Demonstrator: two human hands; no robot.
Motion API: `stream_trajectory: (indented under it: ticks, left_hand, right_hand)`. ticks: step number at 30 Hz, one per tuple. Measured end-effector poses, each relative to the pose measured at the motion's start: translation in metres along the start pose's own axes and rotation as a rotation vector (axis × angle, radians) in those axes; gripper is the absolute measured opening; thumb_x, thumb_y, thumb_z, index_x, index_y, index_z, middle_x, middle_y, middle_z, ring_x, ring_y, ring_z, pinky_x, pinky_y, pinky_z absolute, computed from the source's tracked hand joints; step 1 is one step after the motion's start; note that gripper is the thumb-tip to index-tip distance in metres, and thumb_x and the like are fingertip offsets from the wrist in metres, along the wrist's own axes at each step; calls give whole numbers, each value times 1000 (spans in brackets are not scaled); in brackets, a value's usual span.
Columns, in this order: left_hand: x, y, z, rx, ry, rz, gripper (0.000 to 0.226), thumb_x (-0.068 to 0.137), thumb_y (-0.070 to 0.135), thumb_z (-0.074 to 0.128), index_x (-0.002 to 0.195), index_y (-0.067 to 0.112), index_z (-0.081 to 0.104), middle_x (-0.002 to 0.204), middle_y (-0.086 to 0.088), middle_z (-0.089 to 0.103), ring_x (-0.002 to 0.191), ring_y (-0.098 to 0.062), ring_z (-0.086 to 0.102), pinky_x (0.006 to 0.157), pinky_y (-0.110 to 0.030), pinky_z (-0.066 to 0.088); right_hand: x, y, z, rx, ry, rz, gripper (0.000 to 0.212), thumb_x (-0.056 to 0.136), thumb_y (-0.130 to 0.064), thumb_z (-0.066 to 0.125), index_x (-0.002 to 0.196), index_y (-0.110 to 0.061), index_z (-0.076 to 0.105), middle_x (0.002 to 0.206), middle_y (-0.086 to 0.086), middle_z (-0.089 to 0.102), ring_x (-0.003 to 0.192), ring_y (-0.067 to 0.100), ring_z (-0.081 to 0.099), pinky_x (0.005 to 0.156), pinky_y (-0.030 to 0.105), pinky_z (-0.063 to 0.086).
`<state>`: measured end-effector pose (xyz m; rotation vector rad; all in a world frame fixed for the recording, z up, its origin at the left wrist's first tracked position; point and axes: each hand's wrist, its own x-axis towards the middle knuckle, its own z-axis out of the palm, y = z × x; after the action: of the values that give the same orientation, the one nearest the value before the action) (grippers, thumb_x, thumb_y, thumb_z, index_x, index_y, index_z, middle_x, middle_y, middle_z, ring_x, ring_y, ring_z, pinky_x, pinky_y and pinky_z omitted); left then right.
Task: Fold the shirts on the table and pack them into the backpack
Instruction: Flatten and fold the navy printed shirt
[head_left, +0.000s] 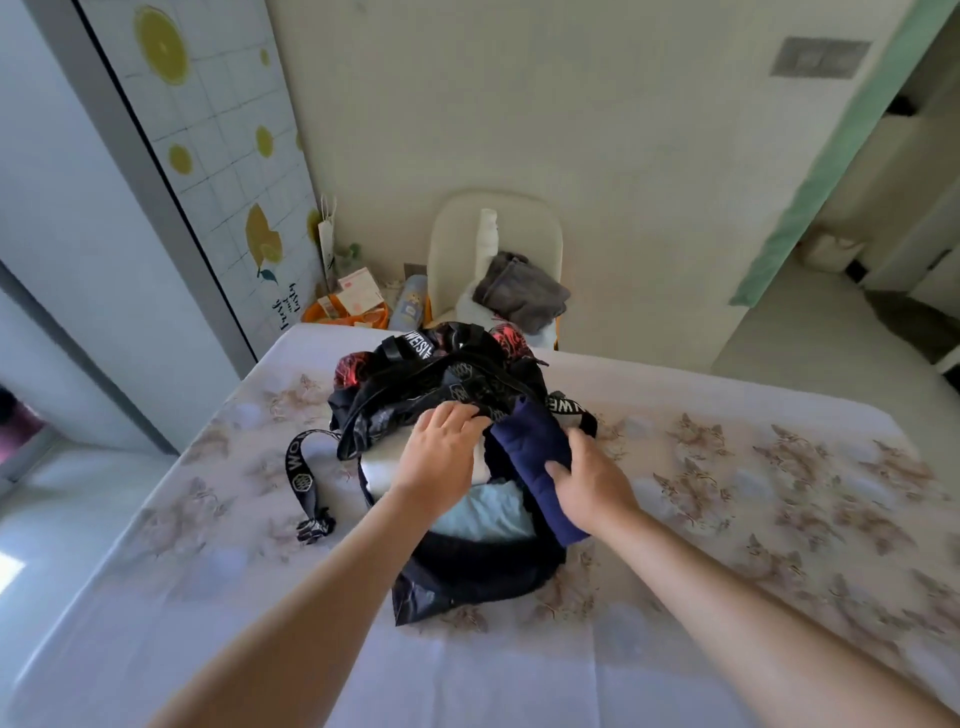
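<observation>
You stand at a table (779, 467) covered with a pale cloth printed with brown flowers, both bare forearms reaching forward. In the middle of the table lies a black backpack (467, 577), its main opening unzipped and gaping toward you, with white lettering on its straps and red patterned patches at its far end. Your left hand (441, 457) rests over the opening, its fingers (460, 413) curled round the black upper edge of the backpack and holding it. Your right hand (592, 483) grips a folded navy blue shirt (530, 447), thumb on top and the other fingers wrapped round its right side. The navy blue shirt stands on edge at the right side of the opening, partly inside the backpack, with its near end resting over the rim. Two more folded shirts lie inside: a white shirt (379, 467) on the left, partly under your left hand, and a light blue shirt (483, 514) nearer you, just beside the navy one. A loose backpack strap (301, 467) curls across the cloth to the left. Beyond the far edge of the table stands a cream chair (493, 234) with a grey cloth (524, 291) heaped on its seat. Left of the chair sit a pale blue bottle (410, 306) and some small boxes, against a wall panel printed with lemons (218, 156).
</observation>
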<state>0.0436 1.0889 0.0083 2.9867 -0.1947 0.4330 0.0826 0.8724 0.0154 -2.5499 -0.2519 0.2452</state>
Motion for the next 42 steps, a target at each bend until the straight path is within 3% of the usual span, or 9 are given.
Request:
stream_trajectory:
  ticks: [7, 10, 12, 18, 24, 27, 31, 36, 42]
  left_hand:
    - [71, -17, 30, 372, -302, 246, 56, 96, 20, 49, 150, 22, 35, 158, -6, 27, 147, -30, 20, 121, -44, 13]
    - [85, -27, 40, 430, -281, 281, 41, 95, 18, 40, 130, 28, 58, 134, 0, 56, 126, -26, 49, 108, -38, 33]
    - [97, -30, 41, 376, -248, 234, 32, 94, 22, 41, 108, 27, 69, 106, 4, 68, 103, -22, 62, 91, -33, 41]
    - [155, -29, 16, -67, -11, -142, 27, 96, 41, 52, 99, 22, 72, 95, -2, 73, 90, -29, 66, 68, -33, 46]
    - [144, -32, 38, -78, -65, -103, 26, 97, 42, 51, 101, 27, 72, 92, 4, 72, 89, -22, 66, 71, -30, 44]
    - [134, -30, 51, -152, -27, -89, 25, 96, 39, 54, 100, 25, 74, 91, 4, 73, 88, -22, 66, 76, -33, 50]
    - [129, -25, 50, -189, -12, -82, 24, 95, 38, 56, 100, 25, 76, 91, 4, 74, 89, -21, 67, 73, -34, 54]
    - [137, -28, 34, -247, 98, -119, 22, 94, 38, 59, 101, 27, 77, 94, 7, 75, 90, -17, 68, 67, -34, 57]
    - [134, -28, 34, -272, 63, -132, 22, 95, 38, 58, 103, 29, 76, 98, 10, 74, 97, -15, 66, 73, -32, 55]
  right_hand:
    - [26, 13, 31, -9, -200, 78, 50, 102, -33, 45, 150, -19, 33, 147, 7, 47, 130, 30, 49, 102, 40, 42]
    - [36, 15, 34, 10, -182, 60, 43, 101, -31, 46, 143, -21, 42, 138, 5, 54, 121, 29, 54, 95, 41, 45]
    - [44, 16, 31, 28, -176, 42, 41, 101, -31, 47, 141, -23, 45, 135, 3, 57, 120, 28, 55, 93, 38, 45]
    - [71, 10, 40, 107, -145, 131, 43, 100, -39, 49, 136, -17, 50, 131, 9, 59, 118, 31, 56, 93, 37, 46]
    - [62, 24, 61, -473, 49, -401, 44, 92, -47, 58, 128, -22, 58, 125, 4, 53, 107, 28, 56, 81, 43, 50]
    - [45, 29, 77, -510, -102, -266, 69, 86, -62, 48, 147, -32, 37, 155, 7, 31, 137, 33, 35, 89, 52, 50]
    - [52, 19, 80, -419, -78, -77, 70, 93, -36, 57, 154, -33, 21, 162, 11, 15, 141, 37, 29, 92, 50, 50]
    - [85, -10, 71, -211, 86, -40, 54, 96, -20, 49, 149, -17, 39, 152, 10, 40, 122, 35, 50, 85, 43, 54]
    - [81, -6, 100, -123, -173, -170, 81, 95, -35, 53, 159, -19, 6, 166, 9, -2, 153, 31, -4, 121, 53, 16]
